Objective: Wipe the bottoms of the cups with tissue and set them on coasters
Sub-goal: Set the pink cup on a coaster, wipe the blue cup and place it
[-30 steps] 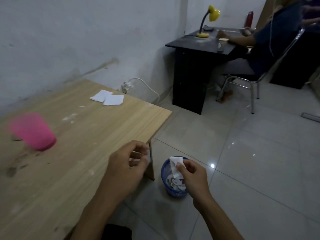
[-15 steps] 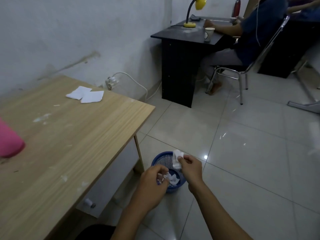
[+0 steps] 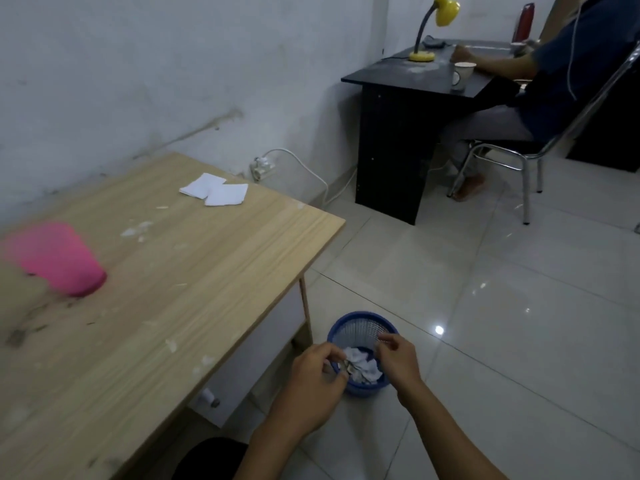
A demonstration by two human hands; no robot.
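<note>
A pink cup (image 3: 62, 261), blurred, stands on the left of the wooden table (image 3: 194, 271). Two white squares (image 3: 214, 192) lie flat near the table's far edge. Both my hands hover over a blue mesh waste basket (image 3: 360, 329) on the floor beside the table. Crumpled white tissue (image 3: 362, 367) lies inside it. My right hand (image 3: 396, 363) hangs above the basket's right rim with loosely curled fingers and nothing in them. At the left rim, my left hand (image 3: 317, 379) has its fingers curled; whether they pinch a scrap is unclear.
The basket sits close to a table leg (image 3: 306, 317) on glossy white floor tiles. A black desk (image 3: 408, 133) with a yellow lamp (image 3: 433, 29) and a mug (image 3: 462, 75) stands at the back right. A person sits there on a metal chair (image 3: 512, 161). A white power cable (image 3: 311, 174) runs along the wall.
My right hand has let go of the tissue, which now lies in the basket. Both hands have dropped lower over the rim, and my view has swung left, showing the pink cup again.
</note>
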